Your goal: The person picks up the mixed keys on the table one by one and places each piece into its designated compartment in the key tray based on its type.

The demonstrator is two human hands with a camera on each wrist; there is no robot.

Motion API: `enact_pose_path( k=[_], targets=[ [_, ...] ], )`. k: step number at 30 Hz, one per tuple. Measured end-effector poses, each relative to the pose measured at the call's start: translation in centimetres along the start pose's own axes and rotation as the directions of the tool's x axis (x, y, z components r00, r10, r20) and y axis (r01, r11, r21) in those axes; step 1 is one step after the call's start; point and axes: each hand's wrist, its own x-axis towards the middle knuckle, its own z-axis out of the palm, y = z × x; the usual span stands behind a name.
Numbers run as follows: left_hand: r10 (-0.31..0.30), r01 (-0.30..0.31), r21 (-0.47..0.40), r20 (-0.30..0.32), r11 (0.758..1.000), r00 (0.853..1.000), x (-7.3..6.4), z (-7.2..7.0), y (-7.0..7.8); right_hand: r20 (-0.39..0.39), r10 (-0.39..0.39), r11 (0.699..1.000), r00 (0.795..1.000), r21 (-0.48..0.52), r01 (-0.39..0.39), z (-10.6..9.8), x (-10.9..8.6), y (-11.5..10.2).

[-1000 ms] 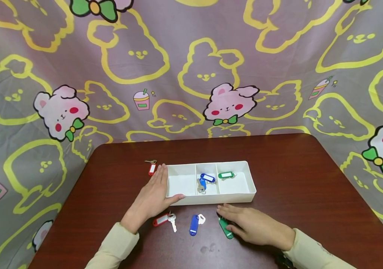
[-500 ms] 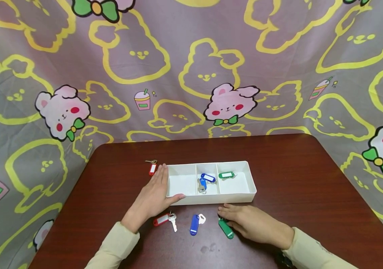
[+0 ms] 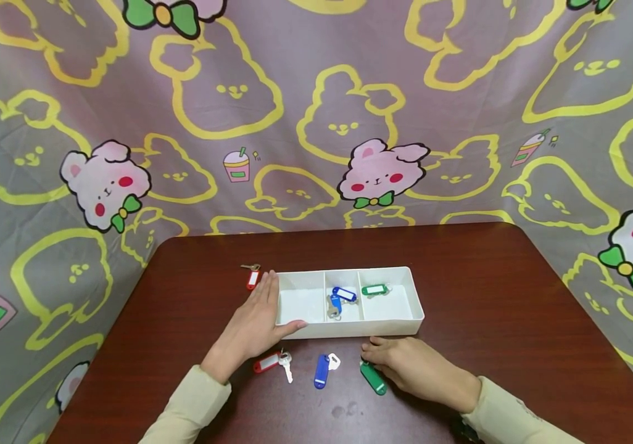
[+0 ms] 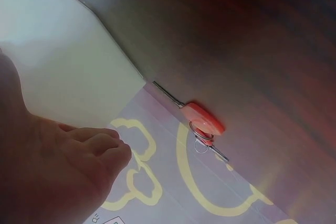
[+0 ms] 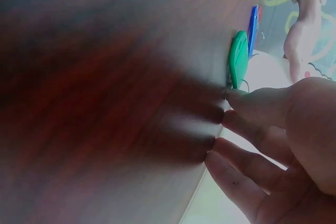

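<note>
Half-hiding the green tag's ring — right hand.

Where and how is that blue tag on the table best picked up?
Probably pinch the blue tag across its middle, by the two long edges, coming from above and the near side. It lies flat and narrow, running roughly near to far; its key sticks out at the far end, with the tray beyond.

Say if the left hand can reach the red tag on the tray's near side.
Likely yes: nothing covers the red tag, though the left hand rests against the white tray and would have to draw back from it first.
</note>
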Motion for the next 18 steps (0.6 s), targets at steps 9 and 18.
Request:
enact_pose_path(
  k=[9, 18],
  targets=[
    [-0.017, 0.017, -0.008, 0.007, 1.000, 1.000, -0.03, 0.11, 0.04, -0.061, -0.045, 0.996, 0.997, -0.077, 0.040, 0.26, 0.28, -0.10],
    [-0.006, 0.006, 0.009, 0.003, 1.000, 1.000, -0.06, -0.14, 0.14, -0.060, -0.053, 0.993, 0.997, -0.111, 0.046, 0.19, 0.37, 0.00]
  ],
)
